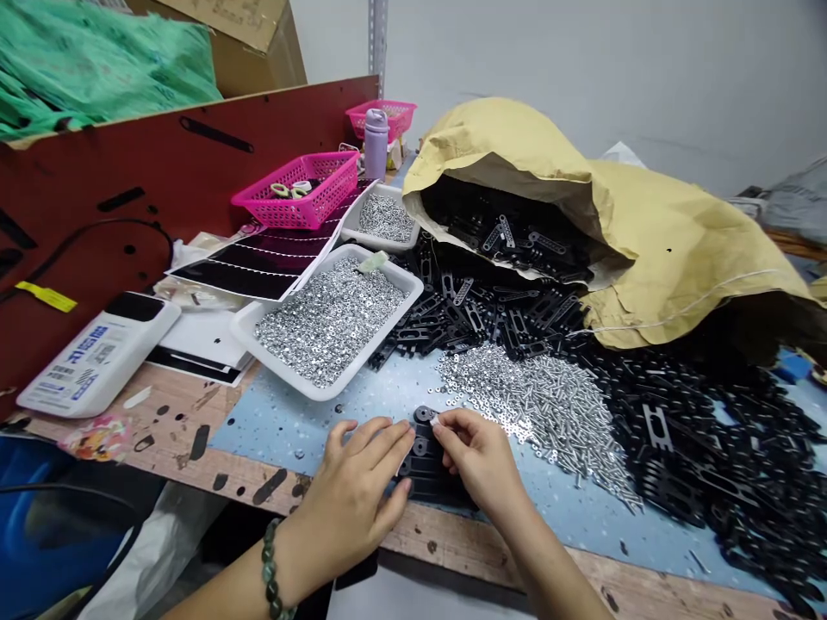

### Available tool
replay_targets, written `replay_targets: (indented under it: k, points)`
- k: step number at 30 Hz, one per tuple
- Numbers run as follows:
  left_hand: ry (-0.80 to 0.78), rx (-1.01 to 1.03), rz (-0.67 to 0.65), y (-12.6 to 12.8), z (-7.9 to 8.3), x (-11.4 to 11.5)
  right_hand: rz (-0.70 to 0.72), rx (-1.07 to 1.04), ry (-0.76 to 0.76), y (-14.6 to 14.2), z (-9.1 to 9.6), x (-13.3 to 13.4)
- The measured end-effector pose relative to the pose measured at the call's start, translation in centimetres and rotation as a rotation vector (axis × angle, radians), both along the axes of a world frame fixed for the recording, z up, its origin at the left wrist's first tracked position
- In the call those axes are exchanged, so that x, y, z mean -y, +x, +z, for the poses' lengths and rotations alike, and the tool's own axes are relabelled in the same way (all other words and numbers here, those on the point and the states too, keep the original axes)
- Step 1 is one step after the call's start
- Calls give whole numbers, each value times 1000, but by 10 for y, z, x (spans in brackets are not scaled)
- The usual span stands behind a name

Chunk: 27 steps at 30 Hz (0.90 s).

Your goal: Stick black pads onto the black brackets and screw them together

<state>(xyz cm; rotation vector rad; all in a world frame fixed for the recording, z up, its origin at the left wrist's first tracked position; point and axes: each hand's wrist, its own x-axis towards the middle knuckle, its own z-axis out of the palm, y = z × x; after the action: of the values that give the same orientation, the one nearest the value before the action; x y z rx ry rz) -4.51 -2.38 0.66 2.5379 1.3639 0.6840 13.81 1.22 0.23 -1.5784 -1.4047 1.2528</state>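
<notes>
My left hand (355, 495) lies on a black plastic bracket (423, 469) at the front edge of the blue mat, fingers curled over its left side and holding it. My right hand (475, 452) is above the bracket's top end, thumb and forefinger pinched on a small silver part I cannot make out. A loose heap of silver screws and washers (543, 405) lies just beyond my right hand. A white tray of silver nuts (329, 319) stands beyond my left hand. Black brackets (711, 439) spill from a yellow paper sack (646, 232) on the right.
A second white tray of small silver parts (384, 217) and two pink baskets (301, 189) stand at the back, with a purple bottle (376, 142). A white device (96, 353) lies left. A red-brown board (129, 198) walls the left side. The wooden table edge (452, 542) is near me.
</notes>
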Motion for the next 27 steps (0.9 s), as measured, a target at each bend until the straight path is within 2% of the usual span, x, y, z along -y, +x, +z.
replay_targets:
  k: [6,9,13,16,17,19,21,24,25,27]
  points:
    - [-10,-10,-13,0,-1,2,29,115,26,-2,1,0]
    - [-17,-19,3,5,-2,0,33,275,65,0,3,-3]
    - [-44,-22,25,11,2,-4,116,544,89,4,10,-10]
    - [-79,17,9,1,10,7,48,734,175,7,23,-2]
    - [-101,58,14,-6,11,17,7,742,245,8,27,6]
    - [-193,170,77,-22,8,43,-11,622,371,7,31,31]
    - [-374,271,215,-38,-2,75,96,390,380,3,27,65]
    - [-684,345,407,-47,-30,117,371,186,238,-10,1,117]
    - [-755,389,426,-45,-40,126,399,173,209,-16,-12,131]
    - [-859,497,428,-38,-55,135,360,179,202,-28,-35,150]
